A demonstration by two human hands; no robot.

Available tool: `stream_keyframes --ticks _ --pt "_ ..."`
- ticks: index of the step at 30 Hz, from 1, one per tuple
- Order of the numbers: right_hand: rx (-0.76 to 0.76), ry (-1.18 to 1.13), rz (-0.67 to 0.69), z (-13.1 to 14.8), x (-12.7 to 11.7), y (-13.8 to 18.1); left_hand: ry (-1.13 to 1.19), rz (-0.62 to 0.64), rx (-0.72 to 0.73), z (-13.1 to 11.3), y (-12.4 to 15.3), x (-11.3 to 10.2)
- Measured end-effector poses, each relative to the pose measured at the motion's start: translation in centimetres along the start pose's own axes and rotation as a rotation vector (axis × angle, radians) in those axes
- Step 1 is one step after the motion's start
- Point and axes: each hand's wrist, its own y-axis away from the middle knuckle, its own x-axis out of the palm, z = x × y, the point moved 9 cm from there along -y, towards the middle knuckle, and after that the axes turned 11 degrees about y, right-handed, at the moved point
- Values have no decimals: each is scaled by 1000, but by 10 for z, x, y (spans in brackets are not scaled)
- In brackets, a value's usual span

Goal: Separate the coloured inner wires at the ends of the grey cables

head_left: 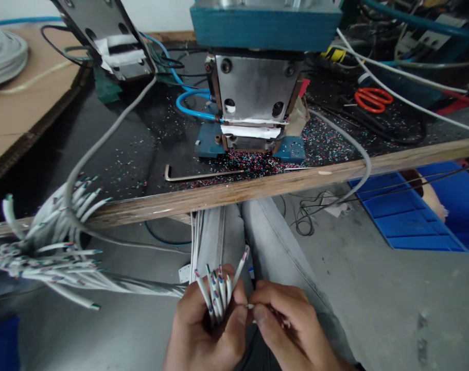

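Observation:
My left hand (211,324) is closed around several white cables (219,296) whose cut ends point upward and show small coloured wires. Against its fingertips, my right hand (286,324) pinches a small whitish piece (250,306), which looks like a cable end. The fingers of both hands nearly meet there. Bits of white also show under the right hand's curled fingers, too small to make out. Left of my hands, a thick bundle of white cables (64,263) with coloured wire ends hangs at the table edge.
A machine with a steel plate (253,87) stands on the black table (160,123), amid coloured scraps. A hex key (203,176) lies near the wooden edge. A second machine (110,46), orange-handled scissors (373,99) and a blue bin (407,216) are around.

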Motion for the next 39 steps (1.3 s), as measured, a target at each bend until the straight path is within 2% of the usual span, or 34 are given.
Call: stream_keyframes --ticks 3,5,8,10,12,15,19,21,25,27,31,36,39 --pt "131 -172 37 -13 4 0 34 92 40 -3 -1 8" --pt "212 -384 98 -20 14 0 12 141 63 -3 -2 10" --pt "300 -721 205 -23 32 2 -57 109 86 -2 -1 2" --pt "308 -791 218 -24 36 3 -82 112 74 -1 0 3" --pt "293 -735 192 -27 33 3 -74 69 60 -1 2 3" --pt "238 -528 141 -27 22 3 -57 -35 30 0 3 2" --pt "180 -368 111 -24 14 2 -39 -46 -25 4 4 5" --pt "196 -394 103 -25 14 3 -2 -22 -14 2 3 4" --pt "229 -588 144 -30 21 3 21 143 37 -2 -1 8" --pt "229 -658 181 -30 25 3 -9 165 59 -4 -2 9" --pt "237 -652 198 -31 25 2 3 1 83 -9 -3 8" --pt "194 -440 156 -23 16 -2 69 -188 -21 -10 4 8" --pt "150 -345 119 -21 10 -1 55 -165 -112 -5 2 6"
